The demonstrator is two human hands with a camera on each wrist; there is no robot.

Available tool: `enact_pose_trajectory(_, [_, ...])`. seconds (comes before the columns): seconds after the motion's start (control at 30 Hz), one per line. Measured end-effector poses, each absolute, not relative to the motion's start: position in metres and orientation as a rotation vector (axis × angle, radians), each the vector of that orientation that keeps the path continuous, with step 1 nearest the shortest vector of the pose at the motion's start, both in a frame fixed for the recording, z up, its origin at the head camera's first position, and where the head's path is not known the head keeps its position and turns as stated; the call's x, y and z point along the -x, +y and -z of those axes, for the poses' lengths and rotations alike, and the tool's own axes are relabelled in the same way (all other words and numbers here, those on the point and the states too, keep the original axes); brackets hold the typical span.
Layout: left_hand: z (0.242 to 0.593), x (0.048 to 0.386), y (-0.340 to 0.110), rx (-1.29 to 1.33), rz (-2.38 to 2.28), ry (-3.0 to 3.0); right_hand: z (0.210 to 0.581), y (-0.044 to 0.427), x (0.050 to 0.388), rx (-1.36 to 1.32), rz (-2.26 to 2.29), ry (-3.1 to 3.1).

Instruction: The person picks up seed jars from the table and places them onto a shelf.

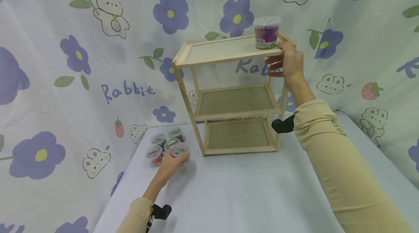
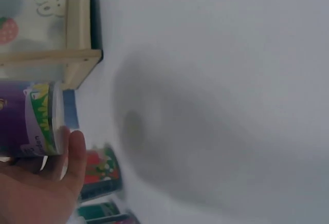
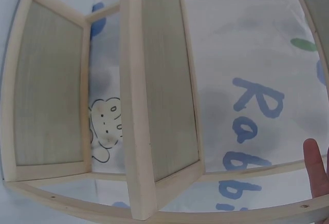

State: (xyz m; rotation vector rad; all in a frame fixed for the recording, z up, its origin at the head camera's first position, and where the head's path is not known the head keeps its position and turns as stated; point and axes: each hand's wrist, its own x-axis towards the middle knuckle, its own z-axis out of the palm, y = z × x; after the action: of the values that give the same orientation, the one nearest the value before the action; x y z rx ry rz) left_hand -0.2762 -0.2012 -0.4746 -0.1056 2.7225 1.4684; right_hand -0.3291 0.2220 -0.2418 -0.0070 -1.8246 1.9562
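In the head view, my left hand grips a clear-lidded plastic tub beside a cluster of similar tubs. The left wrist view shows this held tub's purple label, with the fingers around it. My right hand holds the top board of a three-tier wooden shelf at its front right corner, thumb above and fingers spread below the edge. Just behind that thumb, a purple-labelled tub stands upright on the top board. One finger appears at the right wrist view's edge.
The shelf's middle tier and bottom tier are framed panels. Its legs stand on a white-covered table. A curtain printed with flowers and rabbits hangs close behind. Clustered tubs stand near the table's left edge.
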Motion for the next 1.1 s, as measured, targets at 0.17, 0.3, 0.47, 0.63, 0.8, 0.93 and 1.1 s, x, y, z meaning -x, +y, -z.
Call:
enact_pose_trajectory(0.17, [0.463, 0.281, -0.202, 0.096, -1.468, 2.723, 0.241, 0.223, 0.329, 0.003, -1.941, -1.832])
enact_pose_trajectory(0.3, [0.452, 0.285, -0.203, 0.105, -1.461, 2.713, 0.241, 0.224, 0.329, 0.003, -1.937, -1.834])
enact_pose_trajectory(0.47, [0.438, 0.288, -0.205, 0.124, -1.425, 2.717, 0.240, 0.225, 0.329, 0.002, -1.940, -1.831])
enact_pose_trajectory(0.63, [0.429, 0.291, -0.210, 0.085, -1.450, 2.710, 0.239, 0.225, 0.329, 0.007, -1.950, -1.827])
enact_pose_trajectory(0.8, [0.416, 0.294, -0.210, 0.070, -1.484, 2.723, 0.239, 0.223, 0.330, -0.005, -1.974, -1.813])
enact_pose_trajectory(0.93, [0.404, 0.298, -0.209, 0.033, -1.550, 2.732, 0.241, 0.222, 0.331, -0.009, -1.970, -1.822])
enact_pose_trajectory(1.1, [0.386, 0.304, -0.209, 0.008, -1.553, 2.765, 0.242, 0.222, 0.330, -0.009, -1.954, -1.829])
